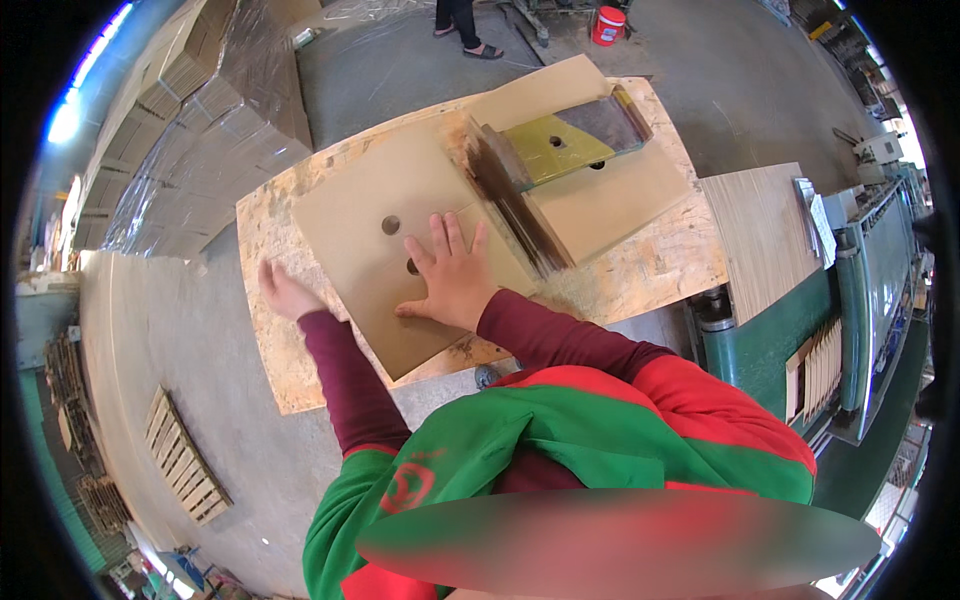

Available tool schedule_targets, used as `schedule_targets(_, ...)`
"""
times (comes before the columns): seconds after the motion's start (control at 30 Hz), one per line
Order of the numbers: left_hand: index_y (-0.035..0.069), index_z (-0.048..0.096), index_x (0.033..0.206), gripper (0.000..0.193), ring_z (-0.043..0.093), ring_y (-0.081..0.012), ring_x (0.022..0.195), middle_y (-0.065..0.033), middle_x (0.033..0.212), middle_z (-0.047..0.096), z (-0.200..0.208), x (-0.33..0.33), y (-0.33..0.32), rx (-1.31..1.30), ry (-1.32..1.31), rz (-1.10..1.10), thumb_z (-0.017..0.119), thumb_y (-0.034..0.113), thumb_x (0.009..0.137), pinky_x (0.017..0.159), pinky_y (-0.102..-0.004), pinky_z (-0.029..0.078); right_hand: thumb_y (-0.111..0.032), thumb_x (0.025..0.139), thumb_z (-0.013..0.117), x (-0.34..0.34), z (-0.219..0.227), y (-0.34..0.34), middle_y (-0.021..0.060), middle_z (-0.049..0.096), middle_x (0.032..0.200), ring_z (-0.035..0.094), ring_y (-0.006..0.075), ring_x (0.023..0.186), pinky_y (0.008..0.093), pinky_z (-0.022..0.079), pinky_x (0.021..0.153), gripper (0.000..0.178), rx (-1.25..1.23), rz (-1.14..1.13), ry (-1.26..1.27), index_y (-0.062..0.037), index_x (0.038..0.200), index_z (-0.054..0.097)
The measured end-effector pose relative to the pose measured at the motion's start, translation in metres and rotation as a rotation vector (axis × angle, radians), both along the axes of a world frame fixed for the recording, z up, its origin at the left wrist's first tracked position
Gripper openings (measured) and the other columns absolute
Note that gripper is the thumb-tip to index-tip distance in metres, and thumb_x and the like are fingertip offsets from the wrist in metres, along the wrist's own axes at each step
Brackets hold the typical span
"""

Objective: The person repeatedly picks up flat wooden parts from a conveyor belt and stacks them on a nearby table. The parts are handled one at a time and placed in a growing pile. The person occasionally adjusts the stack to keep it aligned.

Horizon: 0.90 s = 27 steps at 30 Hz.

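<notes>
A tan board (360,200) with two round holes lies on top of a stack on a rough wooden worktable (262,240). My right hand (452,272) rests flat on the board with fingers spread, partly covering the nearer hole. My left hand (285,293) grips the board's left edge, fingers curled over it. Beside the board, sheets stand on edge in a dark row (515,205). Behind that row a yellow-green board (560,145) with a hole leans tilted over another tan board (610,195).
Wrapped stacks of board (210,130) stand at the far left. A pile of pale plywood sheets (765,235) and a green machine (860,300) are on the right. A wooden pallet (185,460) lies on the floor. A person's legs (465,25) and a red bucket (607,25) are beyond the table.
</notes>
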<state>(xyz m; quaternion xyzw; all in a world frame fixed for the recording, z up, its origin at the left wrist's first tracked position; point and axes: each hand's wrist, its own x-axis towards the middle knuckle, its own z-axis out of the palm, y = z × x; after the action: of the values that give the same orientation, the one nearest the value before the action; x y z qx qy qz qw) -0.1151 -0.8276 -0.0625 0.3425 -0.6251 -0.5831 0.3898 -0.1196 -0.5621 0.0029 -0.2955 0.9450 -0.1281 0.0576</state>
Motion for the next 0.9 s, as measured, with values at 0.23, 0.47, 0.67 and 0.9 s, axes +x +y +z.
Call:
schedule_targets(0.23, -0.003, 0.049, 0.127, 0.047, 0.057, -0.0255, 0.106, -0.0174, 0.123, 0.056, -0.081, 0.01, 0.04, 0.951, -0.084, -0.166, 0.045, 0.031, 0.094, 0.093, -0.0361, 0.046, -0.08, 0.07, 0.048, 0.002, 0.006, 0.002, 0.0287, 0.017, 0.149, 0.011, 0.042, 0.14, 0.0703, 0.009, 0.102, 0.101, -0.033, -0.018, -0.061, -0.0127, 0.144, 0.032)
schedule_targets(0.47, -0.003, 0.051, 0.125, 0.046, 0.059, -0.0242, 0.102, -0.0163, 0.121, 0.057, -0.068, -0.004, 0.075, 1.025, -0.051, -0.203, 0.042, 0.032, 0.096, 0.09, -0.0362, 0.047, -0.078, 0.069, 0.051, -0.002, 0.018, 0.015, 0.0282, 0.019, 0.149, 0.012, 0.0424, 0.14, 0.0709, 0.009, 0.101, 0.101, -0.066, -0.033, -0.049, -0.0115, 0.144, 0.033)
schedule_targets(0.67, -0.003, 0.052, 0.123, 0.046, 0.06, -0.0232, 0.099, -0.0154, 0.118, 0.058, -0.064, -0.004, 0.077, 1.065, -0.05, -0.21, 0.039, 0.033, 0.097, 0.087, -0.0363, 0.048, -0.078, 0.071, 0.049, -0.01, 0.016, 0.033, 0.0284, 0.019, 0.149, 0.013, 0.0425, 0.14, 0.0718, 0.01, 0.1, 0.101, -0.044, -0.042, -0.042, -0.0111, 0.144, 0.032)
schedule_targets(0.9, -0.001, 0.059, 0.112, 0.032, 0.06, -0.0197, 0.1, -0.0129, 0.107, 0.064, 0.135, -0.054, 0.04, -0.276, -0.13, -0.354, 0.043, 0.022, 0.096, 0.088, -0.0357, 0.047, -0.078, 0.071, 0.048, -0.005, 0.016, 0.031, 0.0297, 0.019, 0.148, 0.014, 0.0432, 0.139, 0.072, 0.012, 0.1, 0.1, -0.039, -0.048, 0.007, -0.0104, 0.143, 0.033)
